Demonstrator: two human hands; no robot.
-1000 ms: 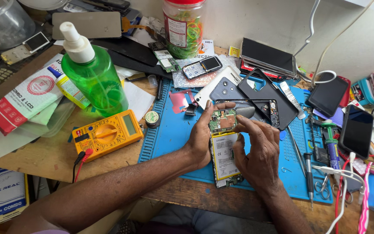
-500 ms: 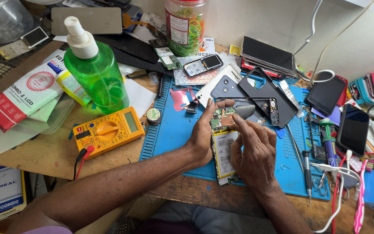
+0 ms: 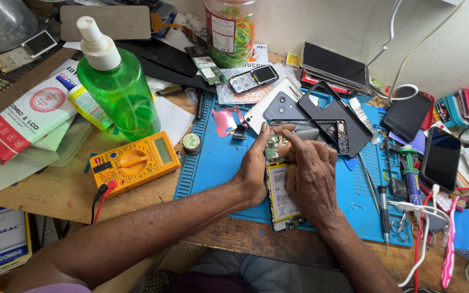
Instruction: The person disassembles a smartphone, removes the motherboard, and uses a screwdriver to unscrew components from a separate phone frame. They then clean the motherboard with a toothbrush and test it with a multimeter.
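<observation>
An opened phone with its back cover off lies on a blue work mat; its green circuit board and white battery are exposed. My left hand grips the phone's left edge, thumb up near the board. My right hand rests over the phone's right side, with its fingertips pressing on the circuit board at the top. What the right fingertips pinch, if anything, is hidden.
A green spray bottle and a yellow multimeter sit to the left. Phone back covers and frames lie just beyond my hands. Screwdrivers and tweezers lie right of the mat, with several phones and cables further right.
My right hand has shifted left and up over the phone, and its fingers now press on the circuit board. My left hand keeps its hold on the phone's edge.
</observation>
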